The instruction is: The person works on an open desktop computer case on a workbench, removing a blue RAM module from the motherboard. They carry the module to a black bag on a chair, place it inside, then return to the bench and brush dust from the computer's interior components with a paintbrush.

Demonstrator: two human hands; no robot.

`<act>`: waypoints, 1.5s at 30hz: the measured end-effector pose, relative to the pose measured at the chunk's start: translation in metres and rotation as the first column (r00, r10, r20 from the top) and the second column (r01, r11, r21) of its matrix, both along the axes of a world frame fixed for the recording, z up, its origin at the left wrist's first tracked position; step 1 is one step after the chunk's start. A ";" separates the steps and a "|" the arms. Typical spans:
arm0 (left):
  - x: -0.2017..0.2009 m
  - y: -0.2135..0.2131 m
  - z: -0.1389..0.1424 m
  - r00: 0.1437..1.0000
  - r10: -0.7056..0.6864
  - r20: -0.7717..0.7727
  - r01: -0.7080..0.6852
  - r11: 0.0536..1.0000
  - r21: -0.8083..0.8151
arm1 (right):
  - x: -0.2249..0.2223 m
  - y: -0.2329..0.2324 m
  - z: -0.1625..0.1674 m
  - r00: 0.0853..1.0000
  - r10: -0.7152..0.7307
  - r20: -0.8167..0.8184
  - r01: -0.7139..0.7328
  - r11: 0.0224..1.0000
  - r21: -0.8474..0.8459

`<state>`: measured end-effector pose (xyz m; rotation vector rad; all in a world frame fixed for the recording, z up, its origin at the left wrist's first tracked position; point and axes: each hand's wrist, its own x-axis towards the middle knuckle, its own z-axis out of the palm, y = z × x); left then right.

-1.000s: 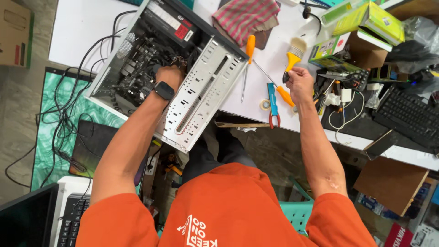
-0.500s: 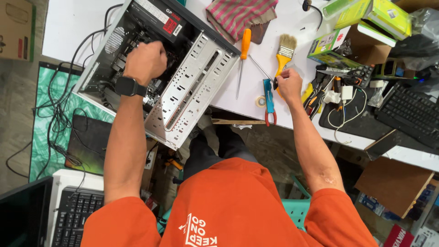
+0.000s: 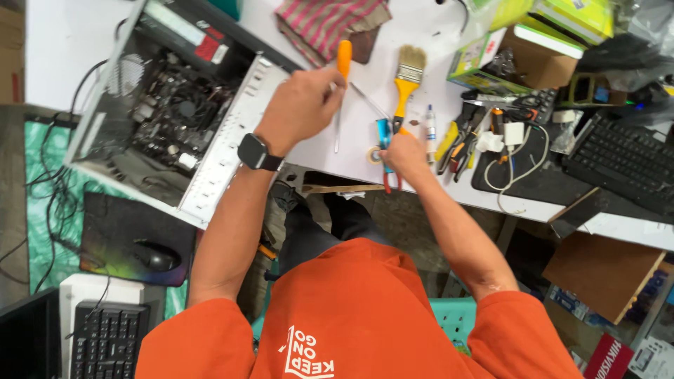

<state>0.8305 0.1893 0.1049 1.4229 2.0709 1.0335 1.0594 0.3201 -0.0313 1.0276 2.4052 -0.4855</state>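
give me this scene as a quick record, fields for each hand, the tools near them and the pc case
left hand: grips an orange-handled screwdriver above the white table
right hand: rests on the table by the yellow-handled paintbrush and blue-handled scissors
pc case: open, lying on its side at the left, circuit board showing
other tools: pliers and a black keyboard to the right
cloth: striped rag at the far edge

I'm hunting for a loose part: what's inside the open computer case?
Inside the open computer case a circuit board with a round fan and cables shows. Its far end, under the metal frame, is hidden.
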 end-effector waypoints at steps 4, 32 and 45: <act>0.025 0.030 -0.012 0.995 -0.094 -0.042 0.093 0.995 -0.034 | 0.012 0.000 -0.002 0.983 -0.140 -0.114 0.132 0.988 -0.079; -0.072 -0.124 0.042 0.970 0.060 0.234 -0.108 0.974 0.199 | -0.118 -0.032 0.135 0.845 -0.406 -0.349 -0.139 0.464 -0.875; -0.142 -0.236 0.037 0.942 0.169 0.288 -0.235 0.948 0.212 | -0.216 -0.118 0.162 0.902 -0.264 -0.341 -0.205 0.433 -0.878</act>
